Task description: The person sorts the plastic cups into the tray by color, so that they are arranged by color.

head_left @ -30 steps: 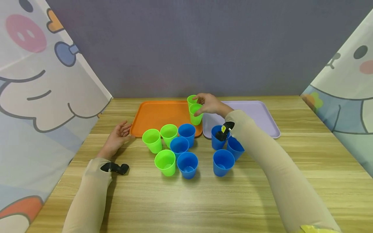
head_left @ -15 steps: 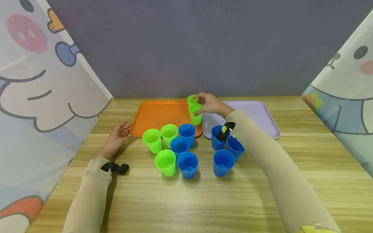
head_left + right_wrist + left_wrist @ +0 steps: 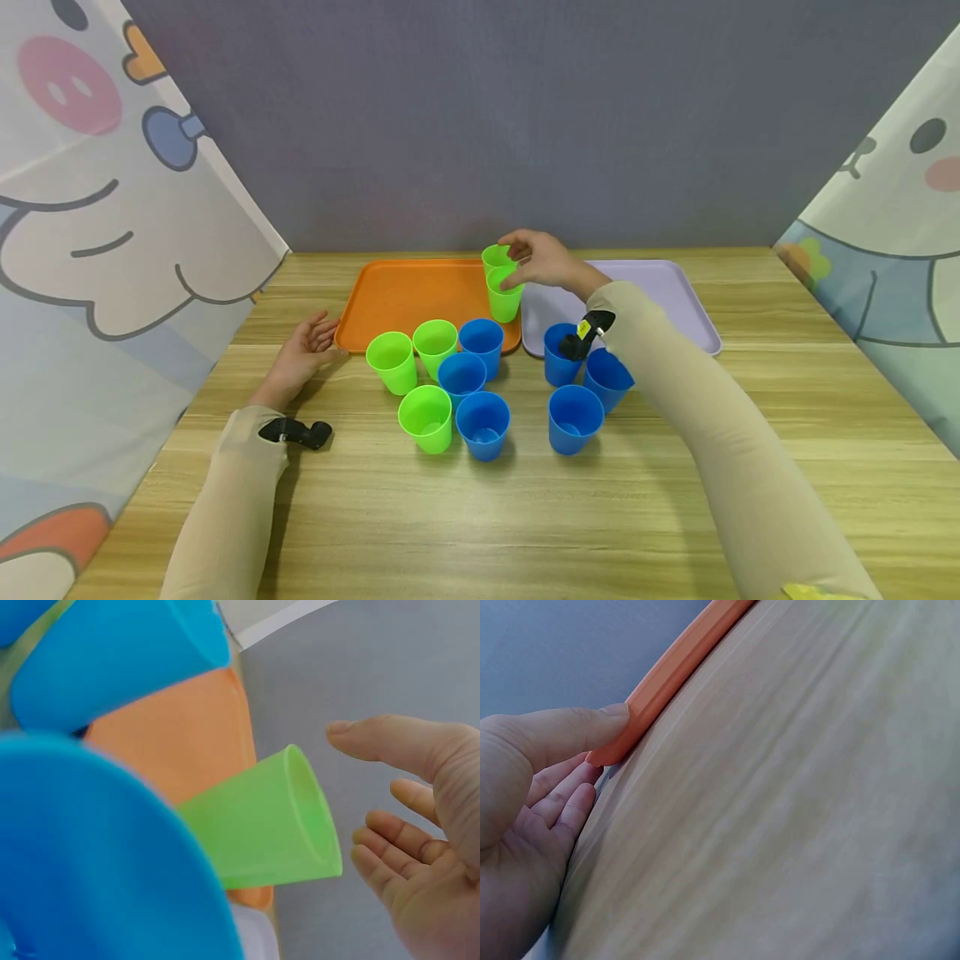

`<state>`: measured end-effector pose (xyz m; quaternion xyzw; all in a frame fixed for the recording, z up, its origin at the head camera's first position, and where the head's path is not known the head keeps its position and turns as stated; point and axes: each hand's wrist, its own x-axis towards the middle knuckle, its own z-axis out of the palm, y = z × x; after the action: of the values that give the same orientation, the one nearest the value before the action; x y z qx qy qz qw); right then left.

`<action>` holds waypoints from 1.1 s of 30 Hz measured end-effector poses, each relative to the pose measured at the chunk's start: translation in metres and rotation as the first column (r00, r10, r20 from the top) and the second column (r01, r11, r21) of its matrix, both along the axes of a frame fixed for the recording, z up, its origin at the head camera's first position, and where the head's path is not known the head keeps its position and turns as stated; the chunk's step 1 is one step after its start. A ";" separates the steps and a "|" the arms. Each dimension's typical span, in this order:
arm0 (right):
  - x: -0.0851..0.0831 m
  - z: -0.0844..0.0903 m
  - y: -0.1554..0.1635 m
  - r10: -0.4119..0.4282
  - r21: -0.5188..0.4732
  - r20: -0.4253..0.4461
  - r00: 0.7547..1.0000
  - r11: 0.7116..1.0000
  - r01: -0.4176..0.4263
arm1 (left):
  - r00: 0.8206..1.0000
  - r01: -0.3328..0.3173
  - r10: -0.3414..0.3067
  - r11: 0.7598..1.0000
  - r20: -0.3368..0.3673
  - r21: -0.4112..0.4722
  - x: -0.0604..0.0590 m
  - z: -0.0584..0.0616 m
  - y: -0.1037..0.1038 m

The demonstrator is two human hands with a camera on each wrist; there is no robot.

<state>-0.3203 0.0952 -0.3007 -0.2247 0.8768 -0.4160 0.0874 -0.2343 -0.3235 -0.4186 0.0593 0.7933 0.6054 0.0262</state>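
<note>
Head view shows the right hand (image 3: pixel 542 260) just above a green cup (image 3: pixel 504 293) that stands on the right edge of the orange tray (image 3: pixel 405 293), with another green cup (image 3: pixel 492 257) right behind it. Right wrist view shows its fingers (image 3: pixel 390 838) spread loosely, clear of the cup's rim. The left hand (image 3: pixel 302 353) rests open on the table (image 3: pixel 480 500), thumb touching the tray's near corner.

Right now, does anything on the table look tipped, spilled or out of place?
Nothing stands out. All cups stand upright; two green cups sit on the orange tray. The right hand is open above them, and nothing has spilled.
</note>
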 end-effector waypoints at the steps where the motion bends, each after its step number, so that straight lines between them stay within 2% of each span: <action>1: 0.001 0.002 0.000 0.001 -0.003 -0.001 1.000 1.000 -0.001 | 1.000 0.000 0.000 1.000 -0.001 0.000 0.000 0.000 0.000; 8: 0.005 0.007 -0.010 0.042 -0.018 -0.014 0.999 0.999 -0.042 | 1.000 -0.005 0.005 1.000 0.000 -0.006 0.001 0.002 0.001; 13: 0.011 0.008 -0.021 0.102 -0.043 -0.016 0.995 0.994 -0.102 | 1.000 -0.004 0.004 1.000 -0.002 -0.010 0.001 0.001 0.001; 20: 0.020 0.007 -0.037 0.175 -0.031 0.001 0.985 0.984 -0.175 | 1.000 -0.006 0.006 1.000 -0.006 -0.026 0.001 0.001 0.001; 33: 0.033 -0.007 -0.061 0.375 -0.029 0.014 0.927 0.927 -0.374 | 1.000 -0.007 0.007 1.000 -0.010 -0.027 0.000 0.001 0.001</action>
<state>-0.2877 0.0343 -0.3075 -0.3848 0.8116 -0.4050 0.1708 -0.2339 -0.3227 -0.4176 0.0592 0.8016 0.5945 0.0207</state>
